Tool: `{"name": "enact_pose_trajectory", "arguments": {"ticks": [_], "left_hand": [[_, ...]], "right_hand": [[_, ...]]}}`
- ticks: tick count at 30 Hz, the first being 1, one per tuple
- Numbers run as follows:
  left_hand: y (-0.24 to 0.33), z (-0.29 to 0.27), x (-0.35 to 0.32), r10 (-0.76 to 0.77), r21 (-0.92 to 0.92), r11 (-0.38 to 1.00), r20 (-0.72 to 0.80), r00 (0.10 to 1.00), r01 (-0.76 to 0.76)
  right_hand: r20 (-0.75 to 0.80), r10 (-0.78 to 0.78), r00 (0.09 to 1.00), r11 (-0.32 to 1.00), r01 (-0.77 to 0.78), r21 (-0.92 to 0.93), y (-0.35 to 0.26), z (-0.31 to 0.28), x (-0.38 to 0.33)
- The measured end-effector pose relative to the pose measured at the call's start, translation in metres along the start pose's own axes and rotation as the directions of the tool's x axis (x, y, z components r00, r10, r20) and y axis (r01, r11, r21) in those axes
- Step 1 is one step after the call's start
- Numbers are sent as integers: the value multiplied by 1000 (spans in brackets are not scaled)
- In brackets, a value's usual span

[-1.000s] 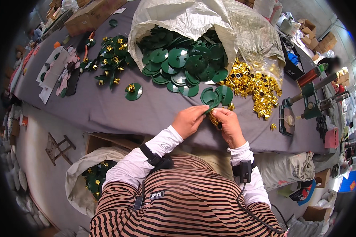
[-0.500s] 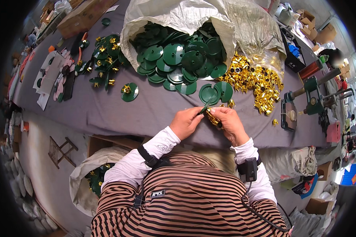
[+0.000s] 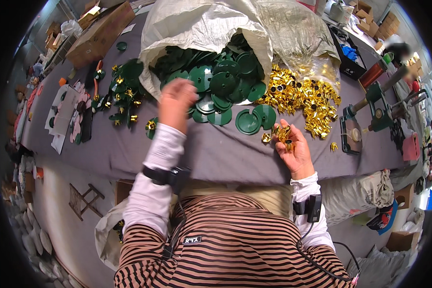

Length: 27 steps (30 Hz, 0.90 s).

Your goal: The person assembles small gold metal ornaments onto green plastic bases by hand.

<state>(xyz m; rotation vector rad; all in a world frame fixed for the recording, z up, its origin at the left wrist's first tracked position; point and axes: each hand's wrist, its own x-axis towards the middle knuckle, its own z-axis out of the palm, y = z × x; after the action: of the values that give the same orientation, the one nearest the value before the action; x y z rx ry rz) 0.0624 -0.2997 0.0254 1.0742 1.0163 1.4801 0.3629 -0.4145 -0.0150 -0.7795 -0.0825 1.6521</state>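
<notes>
My left hand [image 3: 176,103], smeared by motion, is up at the mouth of a white woven sack [image 3: 197,21], over the left side of a heap of green discs [image 3: 224,84]. Whether it holds a disc cannot be made out. My right hand [image 3: 296,152] is turned palm up, its fingers curled around a few shiny gold pronged caps [image 3: 284,134]. Beside its fingertips another gold cap [image 3: 266,138] rests on the cloth. Two loose green discs [image 3: 247,122] lie between the hands. Left of my left wrist, a disc bearing a gold cap [image 3: 151,126] is partly hidden.
A pile of gold caps [image 3: 317,103] spills from a clear bag at the right. Beyond it stands a green hand press [image 3: 377,113]. Capped green discs [image 3: 125,91] cluster at the left. A cardboard box [image 3: 101,36] sits at the far left.
My left hand has left my right hand and moved up and left to the disc heap. My right hand has shifted slightly right and turned palm up with the gold caps.
</notes>
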Motion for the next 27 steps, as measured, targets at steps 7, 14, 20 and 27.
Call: {"name": "enact_pose_trajectory", "arguments": {"ticks": [7, 14, 20, 27], "left_hand": [[-90, 73, -57, 170, 679, 263, 667, 726, -685], [-75, 56, -54, -150, 536, 844, 203, 968, 19], [-49, 77, -85, -445, -111, 867, 267, 855, 486], [-45, 84, -106, -32, 368, 924, 352, 935, -107]], "right_hand": [[-70, -163, 984, 961, 142, -236, 10, 1, -8], [47, -49, 998, 987, 56, -148, 11, 8, -15], [384, -555, 738, 189, 562, -805, 42, 17, -8], [681, -530, 505, -364, 590, -721, 42, 31, -20]]}}
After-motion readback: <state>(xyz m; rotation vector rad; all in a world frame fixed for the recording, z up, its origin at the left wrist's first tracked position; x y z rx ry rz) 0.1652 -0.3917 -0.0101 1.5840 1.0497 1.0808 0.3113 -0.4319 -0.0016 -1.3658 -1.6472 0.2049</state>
